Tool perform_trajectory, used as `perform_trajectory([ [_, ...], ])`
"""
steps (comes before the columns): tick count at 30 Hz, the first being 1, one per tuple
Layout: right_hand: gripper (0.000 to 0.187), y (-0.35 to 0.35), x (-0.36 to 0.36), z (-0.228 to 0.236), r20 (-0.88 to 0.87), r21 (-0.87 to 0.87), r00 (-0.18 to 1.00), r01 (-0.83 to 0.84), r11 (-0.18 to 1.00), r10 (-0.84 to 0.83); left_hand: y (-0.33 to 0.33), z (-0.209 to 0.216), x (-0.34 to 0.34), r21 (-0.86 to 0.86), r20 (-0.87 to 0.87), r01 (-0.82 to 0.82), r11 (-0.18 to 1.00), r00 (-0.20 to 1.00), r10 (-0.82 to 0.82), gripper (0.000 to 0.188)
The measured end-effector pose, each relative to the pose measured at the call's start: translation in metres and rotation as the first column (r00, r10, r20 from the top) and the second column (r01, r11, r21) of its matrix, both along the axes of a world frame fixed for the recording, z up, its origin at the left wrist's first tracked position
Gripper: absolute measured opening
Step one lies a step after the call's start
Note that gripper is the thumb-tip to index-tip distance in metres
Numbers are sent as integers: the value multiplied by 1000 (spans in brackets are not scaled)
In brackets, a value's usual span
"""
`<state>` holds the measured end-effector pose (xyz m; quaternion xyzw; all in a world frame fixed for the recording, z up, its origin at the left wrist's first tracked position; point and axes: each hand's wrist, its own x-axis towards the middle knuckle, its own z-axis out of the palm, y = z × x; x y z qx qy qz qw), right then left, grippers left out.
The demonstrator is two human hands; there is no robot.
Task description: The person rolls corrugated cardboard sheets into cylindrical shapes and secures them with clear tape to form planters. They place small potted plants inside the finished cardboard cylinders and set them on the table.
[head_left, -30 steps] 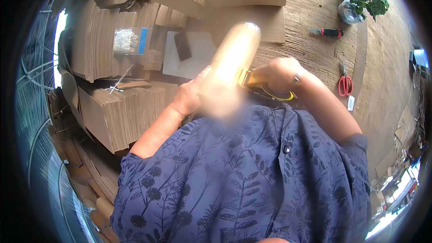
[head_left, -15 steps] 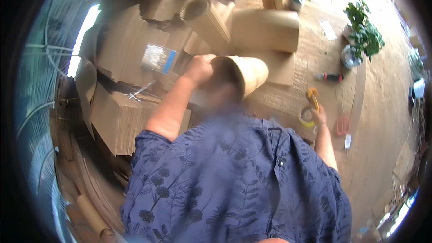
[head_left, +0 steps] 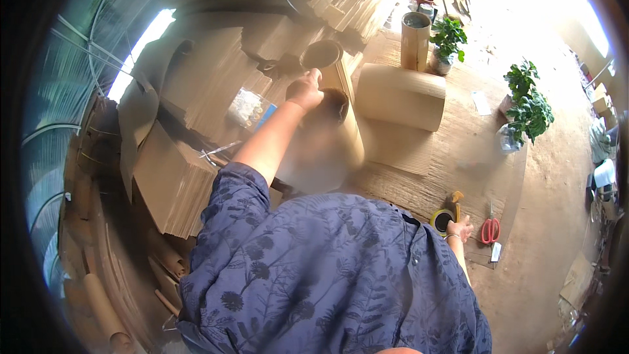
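Observation:
My left hand (head_left: pixel 306 92) is closed on the rim of a rolled cardboard tube (head_left: pixel 352 134), whose dark open end faces me. Its lower part is blurred. Another upright cardboard tube (head_left: pixel 322 54) stands right behind that hand. Off to the right, my right hand (head_left: pixel 460 228) is closed around a yellow tape dispenser (head_left: pixel 457 204) with a roll of tape (head_left: pixel 442 219) on it. Red-handled scissors (head_left: pixel 490 229) lie just right of this hand, with a small white tag (head_left: pixel 496 252) below them.
A wide cardboard roll (head_left: pixel 401 96) lies beyond the tube, with an upright brown tube (head_left: pixel 415 46) behind it. Potted plants (head_left: pixel 529 115) stand at the right. Stacked cardboard sheets (head_left: pixel 171 180) fill the left, where a clear bag of white pieces (head_left: pixel 247 109) rests.
The cardboard tube in my left hand has swung from lying tilted rightward to a steeper stance beside the other tube. My right hand still holds the dispenser, and the view has shifted.

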<state>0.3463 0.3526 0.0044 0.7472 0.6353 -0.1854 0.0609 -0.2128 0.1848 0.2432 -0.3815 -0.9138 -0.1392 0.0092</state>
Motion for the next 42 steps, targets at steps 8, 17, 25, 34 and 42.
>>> perform_trajectory([
  [8, 50, -26, -141, 130, -457, 620, 416, -486, 617, 786, -1, -7, -12, 101, 202, 5, 995, 979, -25, 59],
  [17, 39, -115, -321, 276, -58, 477, -126, -875, -83, 990, -27, 17, 10, 191, 356, 47, 981, 928, -114, 45],
  [25, 30, -103, -312, 232, -166, 480, -27, -875, 57, 986, -41, -52, -35, 582, 619, -119, 804, 706, -343, 31],
  [34, 12, -35, -262, 308, -43, 748, 221, -639, 178, 974, -67, -55, -43, 340, 34, 41, 940, 998, -56, 45],
  [42, 7, 86, -222, 331, -126, 648, 394, -662, 376, 910, -54, -52, 25, 349, 44, -37, 936, 999, 23, 41],
])
